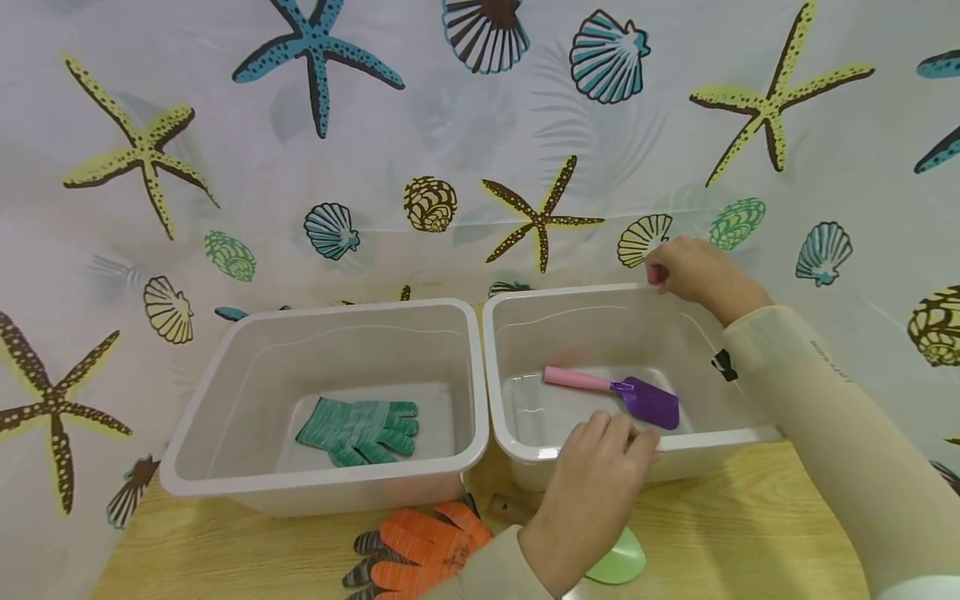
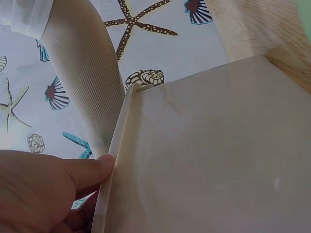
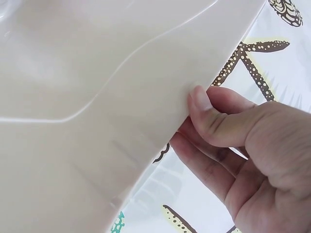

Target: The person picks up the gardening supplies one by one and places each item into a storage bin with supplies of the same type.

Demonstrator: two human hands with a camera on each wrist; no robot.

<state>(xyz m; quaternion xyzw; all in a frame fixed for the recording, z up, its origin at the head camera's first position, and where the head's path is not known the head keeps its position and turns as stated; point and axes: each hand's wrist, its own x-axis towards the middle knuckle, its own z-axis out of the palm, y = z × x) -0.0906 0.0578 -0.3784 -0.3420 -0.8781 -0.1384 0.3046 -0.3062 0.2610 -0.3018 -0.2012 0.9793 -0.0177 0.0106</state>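
Both hands grip the rim of the right-hand beige plastic bin (image 1: 585, 327), one at the front and one at the back. In the head view the left hand (image 1: 588, 492) pinches the near rim. The left wrist view has its thumb on one side of the bin wall (image 2: 204, 145) and fingers curled on the other. My right hand (image 1: 697, 275) holds the far rim; thumb and fingers clasp that edge in the right wrist view. Inside the bin lies a small trowel with a purple blade (image 1: 648, 402) and pink handle.
Close on the left stands a second beige bin (image 1: 322, 479), holding a green knit glove (image 1: 360, 425). In front, an orange glove (image 1: 427, 546) with grey fingertips and a light green scoop-like blade (image 1: 621, 560) lie on the wooden table (image 1: 720, 517). Behind hangs a sea-patterned sheet (image 1: 465, 142).
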